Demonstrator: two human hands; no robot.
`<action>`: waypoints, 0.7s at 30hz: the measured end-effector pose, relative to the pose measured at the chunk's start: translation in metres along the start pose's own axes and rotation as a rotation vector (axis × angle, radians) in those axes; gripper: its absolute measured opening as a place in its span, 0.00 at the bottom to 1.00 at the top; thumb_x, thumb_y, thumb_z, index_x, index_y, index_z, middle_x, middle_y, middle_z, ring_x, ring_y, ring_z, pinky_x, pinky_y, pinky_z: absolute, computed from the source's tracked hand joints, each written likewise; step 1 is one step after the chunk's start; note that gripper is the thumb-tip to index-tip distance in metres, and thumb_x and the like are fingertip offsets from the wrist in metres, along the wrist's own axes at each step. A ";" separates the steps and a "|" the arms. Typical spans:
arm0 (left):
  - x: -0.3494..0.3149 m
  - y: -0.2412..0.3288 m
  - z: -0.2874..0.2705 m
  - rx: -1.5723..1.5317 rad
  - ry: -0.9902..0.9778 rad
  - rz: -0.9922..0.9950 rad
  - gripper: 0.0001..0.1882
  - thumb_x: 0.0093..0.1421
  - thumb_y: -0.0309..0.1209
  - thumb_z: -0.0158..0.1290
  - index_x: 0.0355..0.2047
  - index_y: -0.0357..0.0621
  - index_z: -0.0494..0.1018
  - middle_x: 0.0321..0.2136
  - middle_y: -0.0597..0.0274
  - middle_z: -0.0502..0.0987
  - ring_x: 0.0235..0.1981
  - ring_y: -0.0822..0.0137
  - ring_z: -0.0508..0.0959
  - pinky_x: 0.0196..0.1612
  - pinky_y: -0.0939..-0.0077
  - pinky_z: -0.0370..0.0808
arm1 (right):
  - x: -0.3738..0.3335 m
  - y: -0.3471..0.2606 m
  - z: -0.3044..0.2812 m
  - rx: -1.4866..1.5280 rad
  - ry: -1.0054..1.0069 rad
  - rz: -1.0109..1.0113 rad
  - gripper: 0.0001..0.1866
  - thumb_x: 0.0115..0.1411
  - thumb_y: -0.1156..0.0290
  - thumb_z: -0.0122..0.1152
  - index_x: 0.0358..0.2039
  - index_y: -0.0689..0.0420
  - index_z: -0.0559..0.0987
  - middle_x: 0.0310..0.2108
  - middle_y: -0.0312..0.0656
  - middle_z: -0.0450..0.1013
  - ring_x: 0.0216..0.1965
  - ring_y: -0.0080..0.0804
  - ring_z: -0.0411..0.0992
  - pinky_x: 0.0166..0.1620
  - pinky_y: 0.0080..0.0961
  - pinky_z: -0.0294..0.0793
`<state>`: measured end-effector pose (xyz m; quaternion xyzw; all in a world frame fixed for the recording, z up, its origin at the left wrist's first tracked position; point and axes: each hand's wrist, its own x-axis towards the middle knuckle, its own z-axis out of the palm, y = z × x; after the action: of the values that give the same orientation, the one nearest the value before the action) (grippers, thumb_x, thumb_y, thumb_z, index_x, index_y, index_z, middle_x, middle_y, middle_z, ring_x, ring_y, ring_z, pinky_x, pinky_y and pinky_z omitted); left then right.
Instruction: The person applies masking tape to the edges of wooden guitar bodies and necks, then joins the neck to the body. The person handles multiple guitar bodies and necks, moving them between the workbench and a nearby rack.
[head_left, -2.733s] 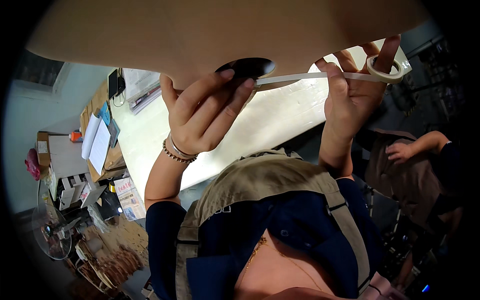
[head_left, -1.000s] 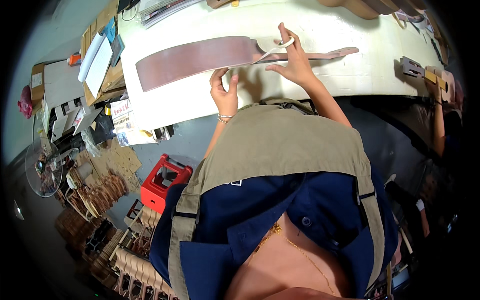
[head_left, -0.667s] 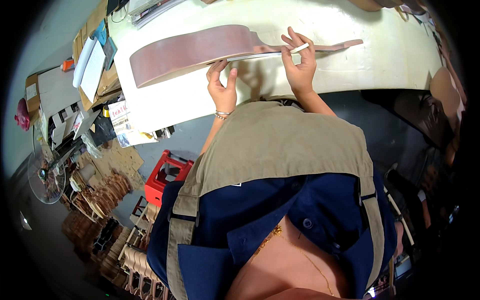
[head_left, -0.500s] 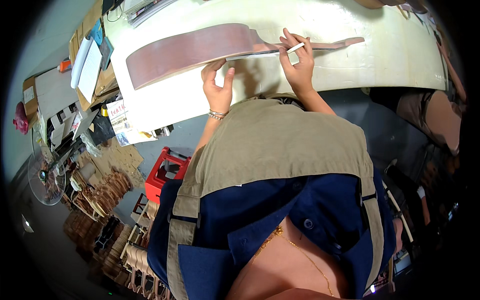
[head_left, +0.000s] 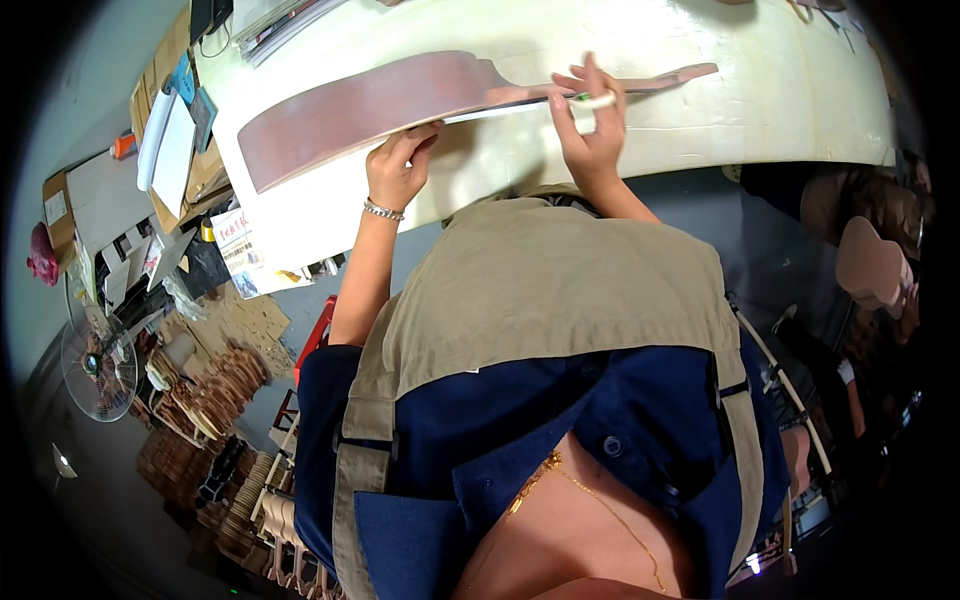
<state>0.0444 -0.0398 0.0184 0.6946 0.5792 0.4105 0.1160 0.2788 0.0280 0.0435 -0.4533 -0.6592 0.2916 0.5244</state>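
Brown and on its side, the guitar (head_left: 365, 104) rests on the table (head_left: 740, 125), left hand (head_left: 398, 172) bent against its front, hold unclear, right hand (head_left: 592, 145) half-curled around a tape roll (head_left: 598, 101), seemingly to tension the strip (head_left: 493, 114).

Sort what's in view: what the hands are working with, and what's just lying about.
In use:
- guitar, at the left hand
- tape roll, on the right hand
- white strip between the hands

Lying about:
- stacked papers
- white paper pad
- newspaper
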 end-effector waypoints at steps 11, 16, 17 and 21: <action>-0.006 0.000 -0.003 0.083 -0.024 0.008 0.10 0.48 0.20 0.55 0.31 0.46 0.74 0.30 0.65 0.79 0.21 0.68 0.78 0.20 0.80 0.72 | 0.033 0.123 -0.152 0.135 0.218 0.497 0.26 0.55 0.76 0.57 0.56 0.60 0.66 0.56 0.43 0.59 0.54 0.28 0.63 0.53 0.21 0.63; -0.001 0.013 -0.008 0.207 -0.104 0.048 0.11 0.49 0.20 0.56 0.34 0.41 0.71 0.32 0.60 0.79 0.19 0.72 0.77 0.19 0.83 0.72 | 0.033 0.131 -0.147 0.216 0.212 0.514 0.28 0.54 0.80 0.57 0.57 0.59 0.63 0.56 0.46 0.62 0.57 0.33 0.61 0.55 0.26 0.63; -0.001 0.016 -0.007 0.241 -0.130 0.050 0.11 0.49 0.21 0.57 0.34 0.41 0.71 0.32 0.61 0.79 0.18 0.72 0.76 0.19 0.82 0.71 | 0.033 0.132 -0.146 0.231 0.215 0.518 0.28 0.54 0.80 0.57 0.57 0.59 0.64 0.56 0.46 0.62 0.57 0.33 0.61 0.55 0.26 0.64; 0.003 0.028 0.013 0.332 -0.163 0.072 0.18 0.49 0.25 0.57 0.43 0.52 0.73 0.21 0.65 0.75 0.15 0.69 0.72 0.16 0.78 0.69 | 0.033 0.135 -0.146 0.252 0.220 0.509 0.28 0.54 0.82 0.57 0.57 0.59 0.64 0.55 0.46 0.62 0.56 0.32 0.62 0.53 0.24 0.65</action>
<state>0.0730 -0.0414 0.0291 0.7554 0.6025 0.2557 0.0316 0.4566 0.1011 -0.0178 -0.5644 -0.4224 0.4423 0.5545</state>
